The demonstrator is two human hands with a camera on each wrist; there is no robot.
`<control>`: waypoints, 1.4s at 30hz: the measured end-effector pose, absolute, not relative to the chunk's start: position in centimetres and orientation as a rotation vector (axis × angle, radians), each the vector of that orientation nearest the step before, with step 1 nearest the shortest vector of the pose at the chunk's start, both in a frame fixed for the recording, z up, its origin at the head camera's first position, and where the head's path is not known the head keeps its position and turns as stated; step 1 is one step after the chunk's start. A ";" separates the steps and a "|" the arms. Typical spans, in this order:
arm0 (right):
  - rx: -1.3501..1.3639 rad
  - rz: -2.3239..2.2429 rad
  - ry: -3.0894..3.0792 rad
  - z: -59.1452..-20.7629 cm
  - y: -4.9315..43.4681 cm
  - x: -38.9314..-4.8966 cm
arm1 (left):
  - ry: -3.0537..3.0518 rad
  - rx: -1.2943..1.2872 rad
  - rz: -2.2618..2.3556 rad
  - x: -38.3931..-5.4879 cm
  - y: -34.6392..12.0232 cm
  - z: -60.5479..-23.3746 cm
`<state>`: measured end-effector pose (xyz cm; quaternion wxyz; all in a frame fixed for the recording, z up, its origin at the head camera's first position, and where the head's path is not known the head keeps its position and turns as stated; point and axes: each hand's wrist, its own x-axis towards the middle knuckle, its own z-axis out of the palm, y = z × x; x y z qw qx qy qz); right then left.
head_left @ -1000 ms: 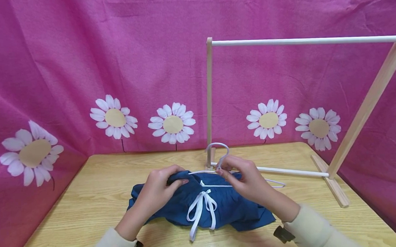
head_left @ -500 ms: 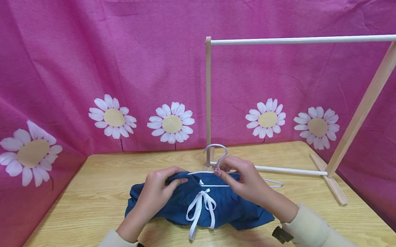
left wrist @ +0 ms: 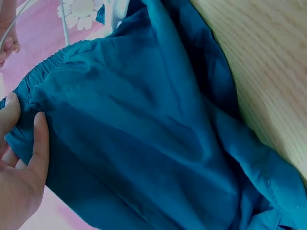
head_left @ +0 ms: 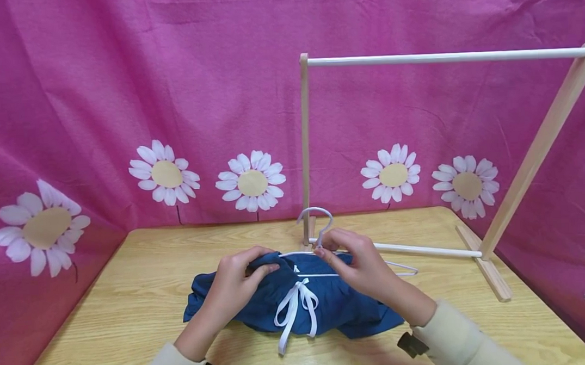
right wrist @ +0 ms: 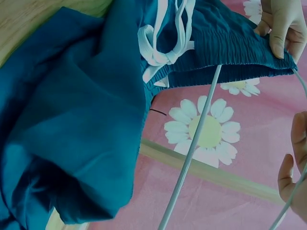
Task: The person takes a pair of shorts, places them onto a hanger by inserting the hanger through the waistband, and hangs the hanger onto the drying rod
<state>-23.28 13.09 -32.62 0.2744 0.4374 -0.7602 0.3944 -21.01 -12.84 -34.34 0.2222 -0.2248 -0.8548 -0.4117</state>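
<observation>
Blue garment (head_left: 329, 303) bunched over the near middle of the counter (head_left: 131, 304), directly in front of me; waist end raised toward my fingers, lower folds spread out left and right. Cannot tell how much of the cloth rests on the wood. Gathered waistband (right wrist: 230, 48) runs along its upper edge, with a white drawstring (head_left: 292, 302) tied in a bow at the front, ends hanging down over the cloth. White wire hanger (head_left: 318, 275) partly inside: its left end passes into the waist opening and is hidden by fabric; its right end pokes out bare beside my right wrist. Left hand (head_left: 239, 274) pinches the waistband at its left corner, thumb on one side, fingers on the other. Right hand (head_left: 357, 261) grips the hanger at the base of its hook, thumb against forefinger; hook upright above, its curve overlapping the foot of the rack's left post from where I look. Rack stands behind and to the right: pale wooden posts and feet, white top rail (head_left: 444, 57), white lower rail (head_left: 430, 249). Cream sleeves (head_left: 451, 333) on both arms, a dark piece at each cuff. Magenta cloth (head_left: 209, 77) behind and at both sides, printed with white daisies (head_left: 252, 182), yellow-centred; pale lettering, cut off, top right.
</observation>
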 end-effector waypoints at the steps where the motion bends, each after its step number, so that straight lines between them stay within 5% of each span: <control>1: 1.180 1.061 -2.039 -32.6 13.0 -23.3 | -2.359 -0.625 -1.143 -21.0 -12.8 -34.3; 29: 1.021 1.192 -1.931 -31.7 12.8 -22.8 | -2.257 -0.702 -1.028 -21.4 -13.3 -33.3; 42: 1.442 1.140 -2.092 -34.4 15.8 -22.6 | -2.125 -0.622 -1.036 -21.6 -13.5 -30.3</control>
